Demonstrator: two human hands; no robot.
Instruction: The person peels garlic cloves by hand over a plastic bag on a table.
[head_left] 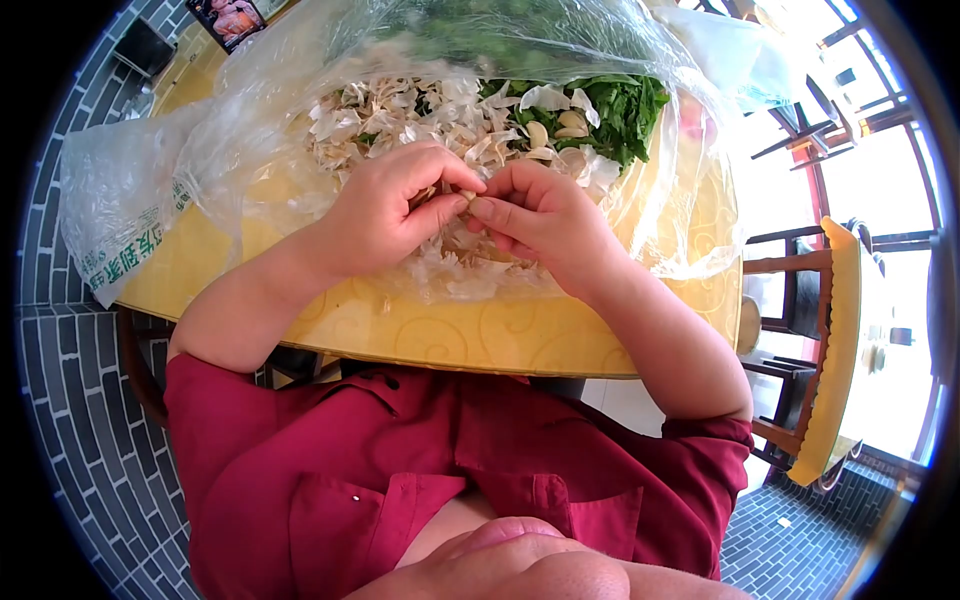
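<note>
Both of my hands meet over a heap of garlic skins. My left hand (395,205) pinches a small garlic clove (467,196) between thumb and fingertips. From the other side, my right hand (540,215) closes its thumb and fingers on the same clove. Papery garlic skins (400,115) spread behind and beneath my hands. Pale peeled cloves (570,125) lie to the right of the skins, beside green leaves (632,110). A clear plastic bag (270,110) lies under and around the pile and partly covers the greens.
The round table has a yellow patterned cover (440,325), its near edge just below my forearms. A picture card (228,20) and a dark object (145,47) are at the upper left. Another yellow-covered table (840,350) and chairs stand at the right.
</note>
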